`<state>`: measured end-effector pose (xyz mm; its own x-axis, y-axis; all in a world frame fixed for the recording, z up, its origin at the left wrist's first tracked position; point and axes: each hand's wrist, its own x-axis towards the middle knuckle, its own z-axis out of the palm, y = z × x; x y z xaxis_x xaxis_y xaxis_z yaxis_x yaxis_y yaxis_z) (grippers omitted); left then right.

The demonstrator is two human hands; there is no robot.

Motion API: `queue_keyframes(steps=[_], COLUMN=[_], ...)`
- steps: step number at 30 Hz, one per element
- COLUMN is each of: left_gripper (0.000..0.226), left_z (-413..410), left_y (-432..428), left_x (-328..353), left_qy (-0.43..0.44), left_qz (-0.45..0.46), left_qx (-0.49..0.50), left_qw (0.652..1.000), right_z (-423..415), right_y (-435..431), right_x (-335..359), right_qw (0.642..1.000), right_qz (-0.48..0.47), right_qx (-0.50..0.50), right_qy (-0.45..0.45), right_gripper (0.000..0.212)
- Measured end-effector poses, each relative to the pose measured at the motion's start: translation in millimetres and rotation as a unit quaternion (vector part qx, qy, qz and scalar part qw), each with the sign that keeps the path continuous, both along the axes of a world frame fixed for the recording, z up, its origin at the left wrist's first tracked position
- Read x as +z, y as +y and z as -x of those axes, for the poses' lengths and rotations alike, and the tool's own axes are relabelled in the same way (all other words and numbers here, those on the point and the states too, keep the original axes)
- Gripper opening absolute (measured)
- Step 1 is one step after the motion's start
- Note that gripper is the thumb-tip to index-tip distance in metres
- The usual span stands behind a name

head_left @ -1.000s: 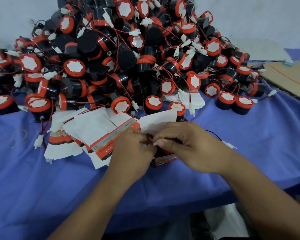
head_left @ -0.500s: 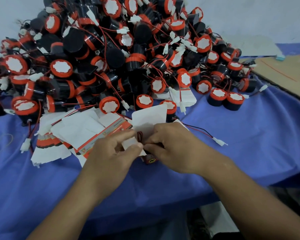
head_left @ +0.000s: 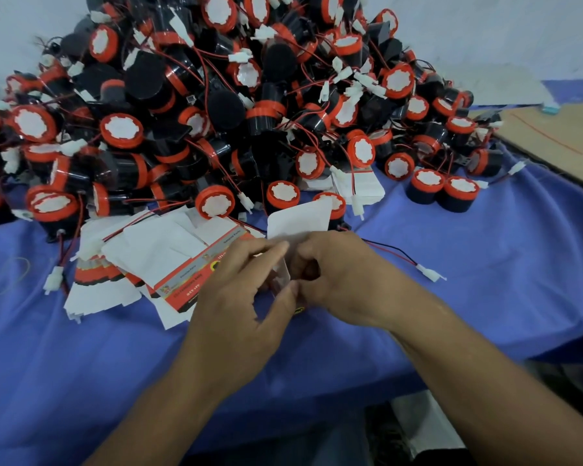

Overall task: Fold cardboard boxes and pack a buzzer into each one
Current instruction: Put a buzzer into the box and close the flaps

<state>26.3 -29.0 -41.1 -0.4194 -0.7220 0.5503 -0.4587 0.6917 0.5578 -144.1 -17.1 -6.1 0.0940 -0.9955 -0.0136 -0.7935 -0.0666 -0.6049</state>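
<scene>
While its white top flap [head_left: 298, 219] stands open, I hold the cardboard box [head_left: 284, 271] upright between both hands, just above the blue tabletop [head_left: 485, 264]. My left hand [head_left: 246, 297] pinches the near wall between thumb and fingertips, which keeps the box square. My right hand [head_left: 337, 274] curls round the far side. Whether the buzzer sits fully inside I cannot tell, since my fingers hide the opening. A red-and-black lead [head_left: 394, 255] runs out from under the right hand to a white connector [head_left: 429, 273] lying on the cloth. I judge the lead must be tucked in before the flap closes. The flat box blanks [head_left: 169, 260] lie just left of my hands and the buzzer pile [head_left: 233, 112] directly behind, so both supplies are within reach.
</scene>
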Motion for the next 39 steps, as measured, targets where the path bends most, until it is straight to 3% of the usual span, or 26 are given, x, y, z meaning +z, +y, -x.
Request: queue_keyframes(steps=[4, 9, 15, 19, 34, 39], left_gripper=[0.048, 0.047, 0.045, 0.045, 0.043, 0.040], left_z=[-2, -1, -1, -1, -4, -1], left_y=[-3, -4, -5, -5, -3, -1], left_x=[-1, -3, -3, -4, -5, -9], left_qy=[-0.025, -0.042, -0.031, -0.032, -0.042, -0.064], left_qz=[0.018, -0.002, -0.009, -0.009, -0.019, 0.011], left_qx=[-0.001, -0.011, -0.012, -0.024, -0.009, 0.017], left_qw=[1.000, 0.999, 0.999, 0.999, 0.999, 0.998], right_z=[1, 6, 5, 0, -4, -7], right_y=[2, 4, 6, 4, -4, -3], right_x=[-5, -7, -12, -16, -9, -12], right_qw=[0.996, 0.992, 0.991, 0.988, 0.990, 0.993], right_qz=[0.032, 0.081, 0.074, 0.095, 0.127, 0.107], right_qx=[-0.015, 0.044, 0.053, -0.012, -0.003, 0.029], right_qy=[-0.084, -0.091, -0.099, -0.125, -0.056, 0.030], right_gripper=[0.029, 0.011, 0.018, 0.015, 0.013, 0.007])
